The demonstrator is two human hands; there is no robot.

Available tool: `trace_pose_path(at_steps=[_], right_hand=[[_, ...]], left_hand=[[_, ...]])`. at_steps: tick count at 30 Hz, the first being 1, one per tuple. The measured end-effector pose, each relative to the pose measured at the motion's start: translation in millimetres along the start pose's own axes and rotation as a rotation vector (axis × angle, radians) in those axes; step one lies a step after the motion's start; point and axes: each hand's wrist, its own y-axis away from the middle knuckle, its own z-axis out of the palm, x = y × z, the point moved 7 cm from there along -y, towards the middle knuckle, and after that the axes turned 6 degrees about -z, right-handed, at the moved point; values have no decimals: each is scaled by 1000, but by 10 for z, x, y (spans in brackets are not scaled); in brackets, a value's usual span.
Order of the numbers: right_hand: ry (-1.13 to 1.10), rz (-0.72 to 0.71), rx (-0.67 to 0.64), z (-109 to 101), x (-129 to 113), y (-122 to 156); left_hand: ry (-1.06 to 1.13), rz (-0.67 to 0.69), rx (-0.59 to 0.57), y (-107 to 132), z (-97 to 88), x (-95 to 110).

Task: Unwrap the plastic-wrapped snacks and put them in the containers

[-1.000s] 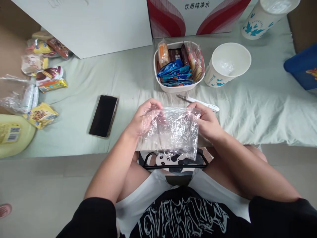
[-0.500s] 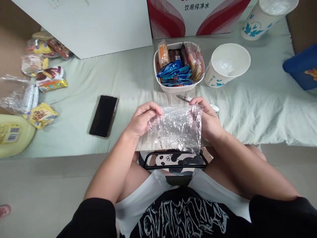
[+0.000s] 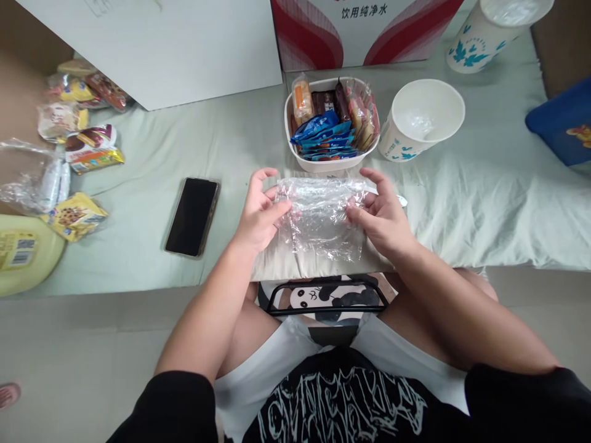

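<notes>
A clear, crinkled plastic bag (image 3: 321, 224) is stretched between my two hands, just above the front of the cloth. My left hand (image 3: 262, 212) pinches its left side between thumb and fingers, the index finger raised. At the right side, my right hand (image 3: 385, 215) grips the bag with the thumb in front and the index finger lifted. Behind the bag lies a knife with a white handle (image 3: 402, 200), mostly hidden by the bag and my right hand. Just beyond stands a white tub (image 3: 318, 165) of wrapped snacks, with blue packets (image 3: 325, 138) at its front.
A phone (image 3: 192, 216) lies left of my hands. Two paper cups (image 3: 427, 114) (image 3: 480, 43) stand to the right, near a blue container (image 3: 563, 123). Large boxes (image 3: 184, 49) rise at the back. Snack packs (image 3: 76, 215) and a yellow-green jug (image 3: 28, 255) are at far left.
Both hands have moved slightly away from me, carrying the bag up toward the tub. The index fingers have lifted, and the bag now covers most of the knife.
</notes>
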Motion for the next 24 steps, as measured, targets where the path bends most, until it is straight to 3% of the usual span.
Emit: trace_pose_path(at_steps=[4, 7, 10, 12, 18, 21, 24], right_hand=[[-26, -4, 63, -56, 26, -21], [-68, 42, 13, -32, 45, -41], [-24, 13, -26, 11, -79, -26], [62, -83, -5, 22, -273, 8], [408, -623, 4, 70, -910, 228], [640, -731, 16, 37, -892, 304], [864, -725, -33, 22, -718, 322]], left_hand=[[55, -189, -130, 7, 127, -108], [36, -194, -62, 17, 133, -97], [-25, -30, 46, 54, 102, 39], [-95, 102, 123, 124, 80, 167], [-361, 548, 255, 494, 107, 639], [-497, 695, 280, 629, 108, 742], [-661, 726, 222, 632, 106, 654]])
